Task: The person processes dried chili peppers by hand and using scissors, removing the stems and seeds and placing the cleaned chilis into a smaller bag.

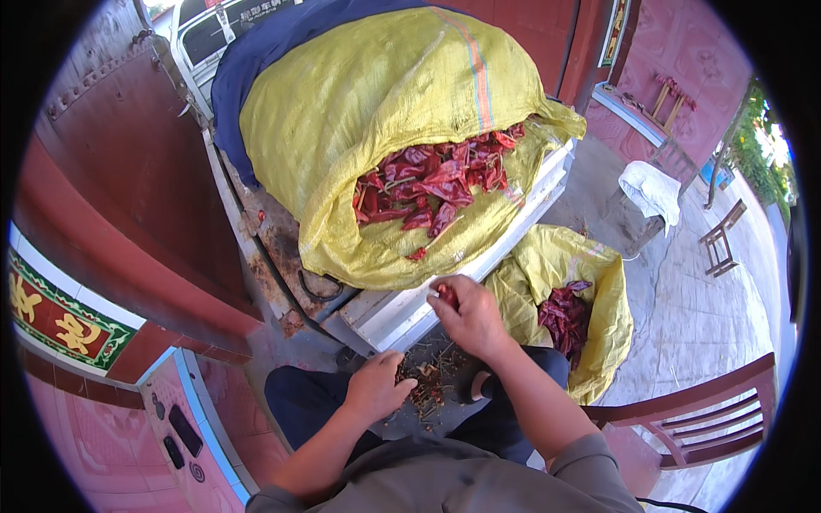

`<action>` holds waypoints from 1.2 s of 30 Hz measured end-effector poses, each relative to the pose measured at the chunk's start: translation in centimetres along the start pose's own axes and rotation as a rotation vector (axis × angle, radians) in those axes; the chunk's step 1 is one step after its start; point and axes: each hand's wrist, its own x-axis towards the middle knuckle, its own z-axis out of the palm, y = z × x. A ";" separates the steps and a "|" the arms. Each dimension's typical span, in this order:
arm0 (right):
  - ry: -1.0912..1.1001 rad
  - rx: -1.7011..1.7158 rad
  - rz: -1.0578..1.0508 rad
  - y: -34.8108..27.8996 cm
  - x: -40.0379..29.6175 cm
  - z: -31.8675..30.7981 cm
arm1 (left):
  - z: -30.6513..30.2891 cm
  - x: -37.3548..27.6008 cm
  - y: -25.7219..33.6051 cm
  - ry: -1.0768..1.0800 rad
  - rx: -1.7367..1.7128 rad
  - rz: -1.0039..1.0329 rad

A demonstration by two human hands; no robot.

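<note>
My right hand (469, 315) is closed around a dried red chili pepper (448, 295) at the white ledge below a big yellow woven sack. My left hand (378, 389) hovers over my lap, thumb and index finger apart, and nothing shows between them. The big woven sack (385, 83) lies on its side, its mouth facing me. Many dried red chili peppers (442, 176) spill inside that mouth. A second yellow woven sack (606, 340) stands on the ground to my right, open at the top, with dark red chili peppers (566, 317) in it.
Broken stems and bits (428, 385) litter the ground between my knees. The big sack rests on a rusty vehicle bed (276, 288). A wooden chair (712, 410) stands close on my right. Farther right are a cloth-covered stool (649, 189) and a small wooden stool (721, 240).
</note>
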 end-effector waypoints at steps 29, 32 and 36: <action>-0.292 1.188 0.470 -0.5 0.5 -1.4 | -5.7 4.1 4.5 0.172 -1.273 -0.194; -0.377 1.233 0.459 -1.1 -1.8 -0.8 | -8.0 5.4 7.0 0.146 -1.356 -0.110; -0.413 1.272 0.470 -1.1 -3.3 -0.5 | -6.8 5.2 5.9 0.196 -0.986 0.048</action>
